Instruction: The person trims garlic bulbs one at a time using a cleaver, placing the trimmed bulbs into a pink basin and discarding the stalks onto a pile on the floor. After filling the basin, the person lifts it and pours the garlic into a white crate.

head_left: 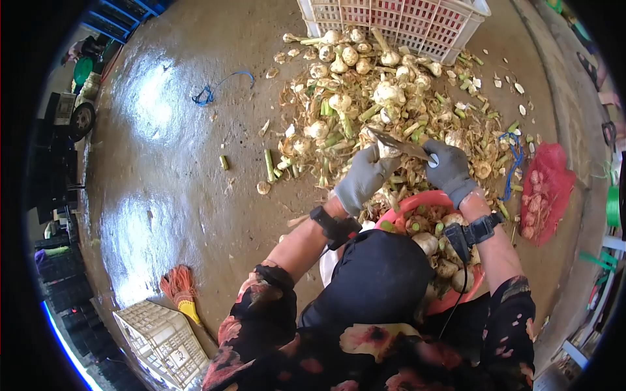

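My left hand [366, 177], in a grey glove, is closed around a garlic bulb [389, 150] in front of the pile. My right hand [448, 168], gloved alike, grips a knife whose blade [405, 146] reaches leftward against the bulb; its handle is mostly hidden in my fist. Below my hands, a pink basin [422, 199] stands by my knee and holds several garlic bulbs with short cut stems. Beyond them spreads a heap of garlic [389, 94] mixed with stalks and dry peel.
A white plastic crate [398, 26] stands behind the heap. Right of it lies a red mesh bag [546, 195] with garlic, beside blue twine [513, 163]. At lower left are a broom [179, 287] and a cream crate [163, 342]. The concrete floor [215, 156] looks wet.
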Demonstrator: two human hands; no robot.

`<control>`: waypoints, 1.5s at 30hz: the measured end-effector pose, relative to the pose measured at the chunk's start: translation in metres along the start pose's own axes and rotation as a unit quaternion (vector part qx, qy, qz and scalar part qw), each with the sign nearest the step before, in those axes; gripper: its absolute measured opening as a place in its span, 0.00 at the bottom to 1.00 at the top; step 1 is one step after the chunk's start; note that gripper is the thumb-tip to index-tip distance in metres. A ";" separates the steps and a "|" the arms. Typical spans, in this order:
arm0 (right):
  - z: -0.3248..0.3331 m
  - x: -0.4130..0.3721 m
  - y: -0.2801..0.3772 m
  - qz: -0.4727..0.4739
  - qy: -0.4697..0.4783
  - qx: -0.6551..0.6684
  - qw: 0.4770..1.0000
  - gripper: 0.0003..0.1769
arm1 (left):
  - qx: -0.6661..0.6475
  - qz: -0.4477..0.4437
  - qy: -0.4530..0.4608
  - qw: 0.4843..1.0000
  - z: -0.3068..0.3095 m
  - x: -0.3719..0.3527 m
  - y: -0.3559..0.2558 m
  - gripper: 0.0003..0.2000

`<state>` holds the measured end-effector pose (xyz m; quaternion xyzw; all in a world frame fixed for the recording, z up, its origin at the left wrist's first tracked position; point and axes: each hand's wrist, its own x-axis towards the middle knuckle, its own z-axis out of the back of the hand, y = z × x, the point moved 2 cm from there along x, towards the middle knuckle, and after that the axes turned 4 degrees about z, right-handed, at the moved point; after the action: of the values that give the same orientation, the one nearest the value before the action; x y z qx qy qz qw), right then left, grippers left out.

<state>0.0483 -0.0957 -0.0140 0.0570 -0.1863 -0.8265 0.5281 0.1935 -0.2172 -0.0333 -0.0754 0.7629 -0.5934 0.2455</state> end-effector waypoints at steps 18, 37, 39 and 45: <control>0.041 0.014 -0.005 -0.189 -0.051 0.542 0.817 0.14 | -0.320 0.251 0.133 0.904 -0.050 0.034 -0.039 0.17; 0.015 -0.045 -0.104 -0.376 0.085 0.099 0.917 0.19 | 0.612 -0.166 0.040 0.772 0.031 0.141 -0.041 0.18; 0.015 -0.039 -0.088 -0.342 0.091 0.061 0.933 0.21 | 0.568 -0.137 0.126 0.802 0.036 0.166 -0.031 0.19; 0.017 -0.027 -0.079 -0.282 0.058 0.052 0.956 0.18 | 0.047 0.085 -0.006 0.995 0.058 0.157 -0.022 0.17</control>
<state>-0.0123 -0.0376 -0.0300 0.1821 -0.1747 -0.9262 0.2801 0.0799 -0.3373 -0.0672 -0.0021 0.7365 -0.6048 0.3028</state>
